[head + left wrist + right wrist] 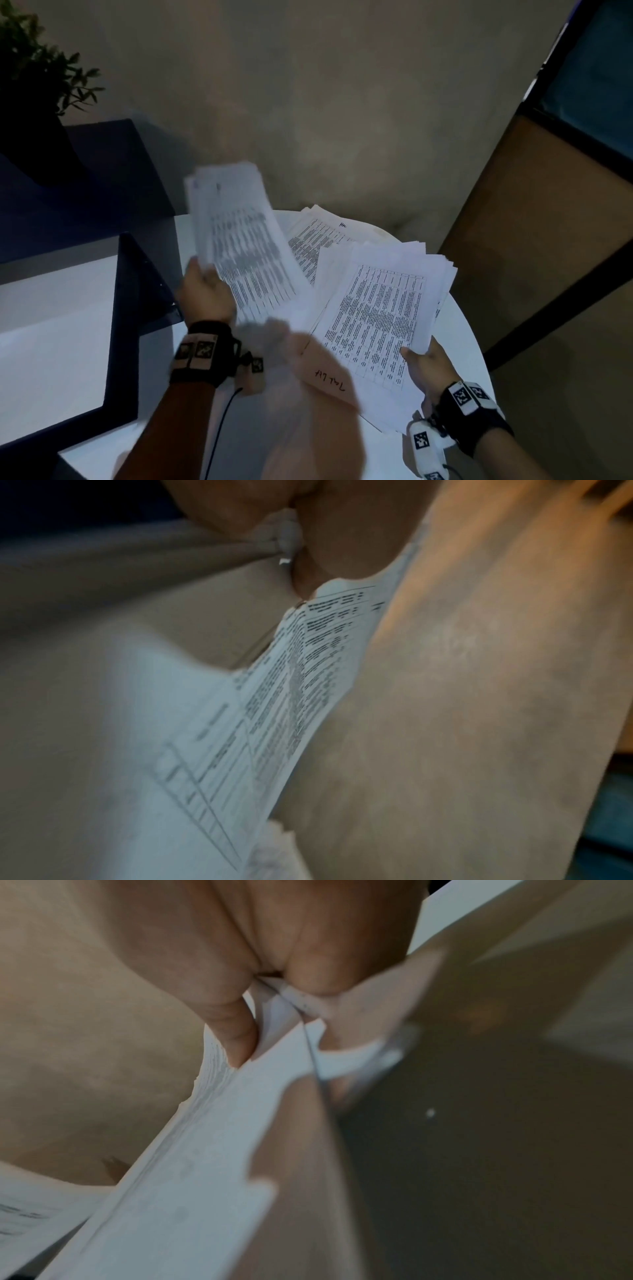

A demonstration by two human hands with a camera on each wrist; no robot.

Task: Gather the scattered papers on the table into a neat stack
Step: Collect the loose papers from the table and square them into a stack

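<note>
The left hand (205,291) grips the near edge of the left sheaf (239,236), a set of printed papers held up off the worktop (466,346) and tilted away. The sheaf is smeared with motion blur in the head view. In the left wrist view the fingers (356,526) pinch the sheaf's edge, and a sheet with a printed table (294,680) fans out below them.

The right hand (426,365) holds the right sheaf (376,308) by its near corner, thumb on top. This is a thicker, uneven bundle with its sheet edges stepped along the far side. In the right wrist view a finger (236,1034) presses against the layered edge of the bundle (192,1185).

A brown sheet (325,371) with handwriting lies under the bundle's near left corner. It is too blurred to say whether it is an envelope or a folder.

Loose papers (322,229) lie flat on the round white worktop beyond and between the two sheaves, partly covered by both.

A plant (37,72) stands at the far left.
</note>
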